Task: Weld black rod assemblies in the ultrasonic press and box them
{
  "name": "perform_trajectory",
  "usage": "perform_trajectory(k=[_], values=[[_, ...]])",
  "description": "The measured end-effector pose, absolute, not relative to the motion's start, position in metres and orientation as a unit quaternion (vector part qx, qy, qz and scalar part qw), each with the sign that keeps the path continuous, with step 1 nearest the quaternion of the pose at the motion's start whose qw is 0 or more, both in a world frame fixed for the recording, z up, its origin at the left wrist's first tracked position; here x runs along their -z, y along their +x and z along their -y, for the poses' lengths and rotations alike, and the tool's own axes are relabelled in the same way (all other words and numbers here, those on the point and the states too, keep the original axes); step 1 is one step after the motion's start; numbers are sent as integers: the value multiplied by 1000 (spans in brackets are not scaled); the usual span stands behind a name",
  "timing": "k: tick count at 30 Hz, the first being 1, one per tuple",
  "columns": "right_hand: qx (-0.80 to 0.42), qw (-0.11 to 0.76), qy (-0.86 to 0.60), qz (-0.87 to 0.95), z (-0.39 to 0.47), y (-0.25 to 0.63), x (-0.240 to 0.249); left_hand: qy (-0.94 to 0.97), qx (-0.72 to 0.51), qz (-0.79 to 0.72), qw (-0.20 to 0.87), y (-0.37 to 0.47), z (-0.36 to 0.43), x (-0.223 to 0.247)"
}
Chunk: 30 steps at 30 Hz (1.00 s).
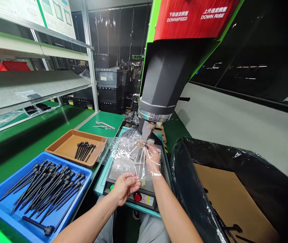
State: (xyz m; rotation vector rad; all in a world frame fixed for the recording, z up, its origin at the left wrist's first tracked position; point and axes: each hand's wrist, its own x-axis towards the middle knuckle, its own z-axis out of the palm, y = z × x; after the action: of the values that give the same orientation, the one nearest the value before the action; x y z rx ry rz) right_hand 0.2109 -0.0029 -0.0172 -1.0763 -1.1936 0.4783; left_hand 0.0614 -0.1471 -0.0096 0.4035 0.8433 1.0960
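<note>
The clear, crinkled plastic film (123,163) lies over the grey metal fixture (136,156), beneath the tapered metal tip (147,132) of the black machine head (164,77). The left hand (126,189) has its grip closed in a fingertip pinch on the film's near edge; that light hold suits thin plastic, and drawing the edge evenly toward the body should take out creases. The right hand (152,158) shows through the film, fingers partly curled close to the tip; whether its grip has hold of a small dark piece there I cannot tell. Good practice would be to settle the film flat, keep folds off the fixture, and have the fingers well clear of the tip before any pressing. The left wrist is best kept raised, since the round red button (137,196) sits just beside that hand. The black rod-shaped parts (47,189) in the blue plastic tray (12,224), on the green worktop (78,114), can stay aside while both hands tend the film
</note>
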Motion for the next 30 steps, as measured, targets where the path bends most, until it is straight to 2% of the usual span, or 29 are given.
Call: perform_trajectory(k=[6,13,17,24,30], values=[[-418,669,-451,417,-26,203,18,178,-501,-389,752,61,144,11],[-497,620,-408,450,-26,215,5,173,-496,-387,758,62,143,13],[-527,620,-366,451,-14,217,-2,171,-499,-385,757,61,142,14],[-632,640,-337,277,-22,237,23,169,-498,-414,743,56,140,18],[-695,608,-327,203,-19,262,37,166,-507,-423,733,56,135,24]])
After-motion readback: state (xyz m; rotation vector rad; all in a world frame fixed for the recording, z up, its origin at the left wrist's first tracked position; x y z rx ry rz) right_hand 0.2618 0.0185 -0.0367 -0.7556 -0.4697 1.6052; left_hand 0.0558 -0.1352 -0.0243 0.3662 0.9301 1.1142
